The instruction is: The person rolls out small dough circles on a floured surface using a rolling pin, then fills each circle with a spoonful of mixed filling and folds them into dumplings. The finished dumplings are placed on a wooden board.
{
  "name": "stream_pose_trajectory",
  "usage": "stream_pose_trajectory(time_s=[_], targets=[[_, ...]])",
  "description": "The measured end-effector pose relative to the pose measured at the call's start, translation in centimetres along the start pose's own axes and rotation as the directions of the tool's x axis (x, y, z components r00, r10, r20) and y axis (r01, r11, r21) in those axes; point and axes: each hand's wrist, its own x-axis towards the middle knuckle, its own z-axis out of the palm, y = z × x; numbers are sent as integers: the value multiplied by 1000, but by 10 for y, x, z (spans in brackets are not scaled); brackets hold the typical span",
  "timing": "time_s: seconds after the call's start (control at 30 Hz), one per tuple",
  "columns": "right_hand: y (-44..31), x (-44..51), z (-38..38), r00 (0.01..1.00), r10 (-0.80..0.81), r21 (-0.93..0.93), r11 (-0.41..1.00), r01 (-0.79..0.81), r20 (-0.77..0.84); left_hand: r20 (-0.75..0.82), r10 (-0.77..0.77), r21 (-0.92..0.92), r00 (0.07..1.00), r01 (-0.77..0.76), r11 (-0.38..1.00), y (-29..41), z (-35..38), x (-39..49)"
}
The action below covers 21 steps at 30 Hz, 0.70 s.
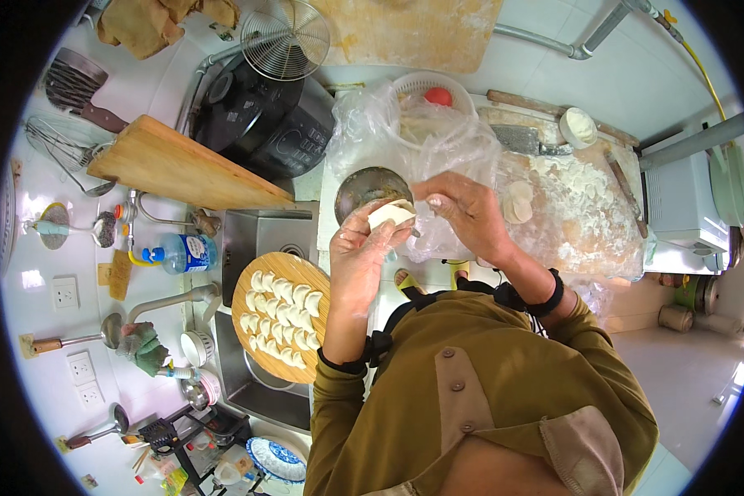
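Observation:
A pale, folded dumpling (pixel 392 214) rests in the fingers of my left hand (pixel 361 263), its edge facing up. My right hand (pixel 468 211) is just right of it, thumb and fingertips near each other and apart from the dough. Whether anything small is between those fingertips cannot be made out. Below my left hand is a dark metal bowl (pixel 364 188) with bits of filling on its wall. A few round dough wrappers (pixel 518 201) lie overlapped on the floured wooden board (pixel 570 239) to the right. Rows of finished dumplings (pixel 282 310) lie on a round bamboo board (pixel 248 263).
The bamboo board spans a steel sink (pixel 266 403) on the left. Clear plastic bags (pixel 452 164) partly cover a white basket (pixel 431 80). A cleaver (pixel 516 139), flour bowl (pixel 578 128) and rolling pin (pixel 625 186) lie on the board. A black cooker (pixel 260 124) stands behind.

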Motion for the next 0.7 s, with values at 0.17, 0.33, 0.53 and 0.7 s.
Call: stream_pose_trajectory(time_s=[0.17,0.33,0.53,0.7], targets=[[6,-8,8,998,58,175,983,-53,-24,39,21,-13,999,-21,1000,0,-1,4],[10,-9,10,997,46,183,983,-33,-69,61,39,6,997,-39,999,-3,1,6],[8,-8,9,993,82,189,980,-65,-81,57,35,5,998,-35,999,-5,4,3],[3,-13,13,980,77,118,991,-56,-182,41,3,14,999,-3,1000,-8,8,2]])
